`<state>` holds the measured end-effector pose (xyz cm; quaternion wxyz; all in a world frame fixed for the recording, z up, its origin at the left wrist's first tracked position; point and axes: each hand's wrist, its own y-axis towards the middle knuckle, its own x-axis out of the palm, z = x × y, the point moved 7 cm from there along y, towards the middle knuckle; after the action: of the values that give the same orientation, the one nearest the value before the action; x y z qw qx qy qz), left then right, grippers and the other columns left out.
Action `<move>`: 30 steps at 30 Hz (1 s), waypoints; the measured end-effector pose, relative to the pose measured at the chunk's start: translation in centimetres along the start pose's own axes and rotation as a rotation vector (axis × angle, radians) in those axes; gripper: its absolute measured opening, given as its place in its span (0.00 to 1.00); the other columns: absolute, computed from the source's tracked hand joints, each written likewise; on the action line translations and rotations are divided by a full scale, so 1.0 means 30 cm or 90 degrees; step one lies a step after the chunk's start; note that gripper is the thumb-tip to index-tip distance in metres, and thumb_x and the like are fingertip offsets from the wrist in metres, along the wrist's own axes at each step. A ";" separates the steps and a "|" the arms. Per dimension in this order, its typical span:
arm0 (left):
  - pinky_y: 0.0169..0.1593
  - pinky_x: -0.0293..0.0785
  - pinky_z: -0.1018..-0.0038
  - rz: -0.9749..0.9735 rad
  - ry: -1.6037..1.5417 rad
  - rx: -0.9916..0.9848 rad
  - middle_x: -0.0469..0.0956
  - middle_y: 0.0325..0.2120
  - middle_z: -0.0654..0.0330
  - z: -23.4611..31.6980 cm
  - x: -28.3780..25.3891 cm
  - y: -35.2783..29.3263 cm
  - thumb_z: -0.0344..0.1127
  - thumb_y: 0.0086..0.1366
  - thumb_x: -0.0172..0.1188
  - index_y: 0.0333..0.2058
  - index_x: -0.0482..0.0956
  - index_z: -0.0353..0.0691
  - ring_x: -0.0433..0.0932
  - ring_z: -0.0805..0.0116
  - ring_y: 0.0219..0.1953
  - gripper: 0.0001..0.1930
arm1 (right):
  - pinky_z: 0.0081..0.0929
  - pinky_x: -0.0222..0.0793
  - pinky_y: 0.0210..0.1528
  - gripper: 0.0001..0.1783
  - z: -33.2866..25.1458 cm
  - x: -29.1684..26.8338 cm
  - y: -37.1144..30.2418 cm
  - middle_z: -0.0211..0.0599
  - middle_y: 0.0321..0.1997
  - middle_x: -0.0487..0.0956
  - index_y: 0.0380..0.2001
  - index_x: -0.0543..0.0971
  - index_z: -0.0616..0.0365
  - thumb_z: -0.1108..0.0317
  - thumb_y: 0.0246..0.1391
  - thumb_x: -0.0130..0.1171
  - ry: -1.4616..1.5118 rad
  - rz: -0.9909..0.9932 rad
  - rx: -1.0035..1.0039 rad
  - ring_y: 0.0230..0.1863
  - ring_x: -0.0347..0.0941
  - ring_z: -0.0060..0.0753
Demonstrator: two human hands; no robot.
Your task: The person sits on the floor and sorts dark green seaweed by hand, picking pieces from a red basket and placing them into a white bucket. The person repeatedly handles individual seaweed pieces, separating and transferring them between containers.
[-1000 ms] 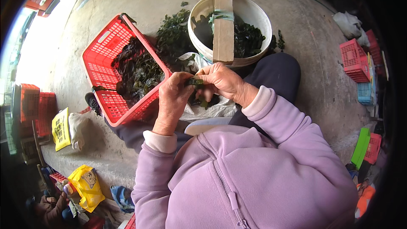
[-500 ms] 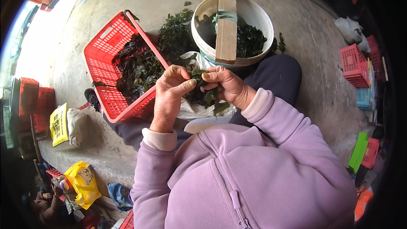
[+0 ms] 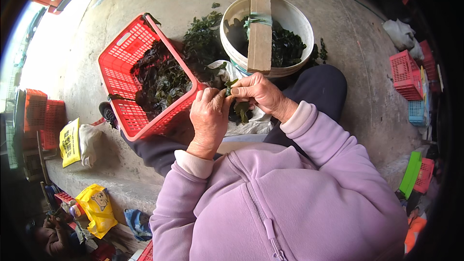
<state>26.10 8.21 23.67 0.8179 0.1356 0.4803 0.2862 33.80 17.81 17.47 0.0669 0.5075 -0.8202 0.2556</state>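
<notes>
Between my two hands, in front of my chest, is a small clump of dark green leafy seaweed. My left hand is closed, its thumb and fingers pinching the upper end of the clump. My right hand pinches the same clump from the other side, fingertips almost meeting the left ones. Some leaves hang below the fingers. Left of them a red plastic basket stands tilted, with dark wet seaweed inside. Beyond my right hand is a white bucket holding more green seaweed.
A wooden board tied with green cord lies across the bucket. Loose seaweed is heaped on the concrete floor between basket and bucket. A white sack lies under my hands. Red crates stand at far right, a yellow bag at lower left.
My left hand has moved right and turned inward, closing its fingers against the right hand's fingertips. The right hand stays nearly in place. The view has shifted slightly.
</notes>
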 end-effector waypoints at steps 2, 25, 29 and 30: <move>0.36 0.71 0.67 -0.045 0.063 0.010 0.73 0.30 0.57 0.004 0.014 -0.013 0.29 0.52 0.60 0.36 0.77 0.34 0.73 0.58 0.36 0.11 | 0.12 0.52 0.12 0.12 0.019 0.000 0.005 0.23 0.16 0.71 0.25 0.79 0.61 0.62 0.51 0.59 0.029 -0.017 0.023 0.12 0.59 0.11; 0.24 0.61 0.83 -0.129 -0.893 -0.543 0.69 0.22 0.66 -0.184 0.076 -0.096 0.35 0.64 0.52 0.30 0.72 0.37 0.61 0.81 0.20 0.07 | 0.15 0.58 0.21 0.10 -0.135 -0.041 -0.036 0.20 0.15 0.69 0.19 0.75 0.63 0.72 0.52 0.57 -0.305 0.053 -0.192 0.20 0.59 0.09; 0.43 0.69 0.77 -0.058 -0.509 -0.377 0.72 0.41 0.56 -0.207 -0.015 0.011 0.39 0.65 0.53 0.47 0.69 0.34 0.71 0.75 0.39 0.17 | 0.15 0.58 0.22 0.10 -0.173 -0.039 -0.057 0.19 0.16 0.68 0.19 0.74 0.63 0.73 0.53 0.57 -0.274 0.067 -0.186 0.21 0.59 0.09; 0.44 0.69 0.78 -0.083 -0.523 -0.364 0.72 0.42 0.56 -0.191 -0.012 0.030 0.39 0.64 0.54 0.50 0.67 0.34 0.71 0.75 0.39 0.20 | 0.15 0.58 0.22 0.10 -0.186 -0.031 -0.062 0.20 0.16 0.68 0.20 0.74 0.63 0.72 0.53 0.57 -0.278 0.064 -0.206 0.20 0.59 0.10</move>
<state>20.72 8.39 21.51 0.9601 -0.0228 0.0284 0.2774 35.03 20.61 22.57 -0.0438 0.4919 -0.8695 0.0087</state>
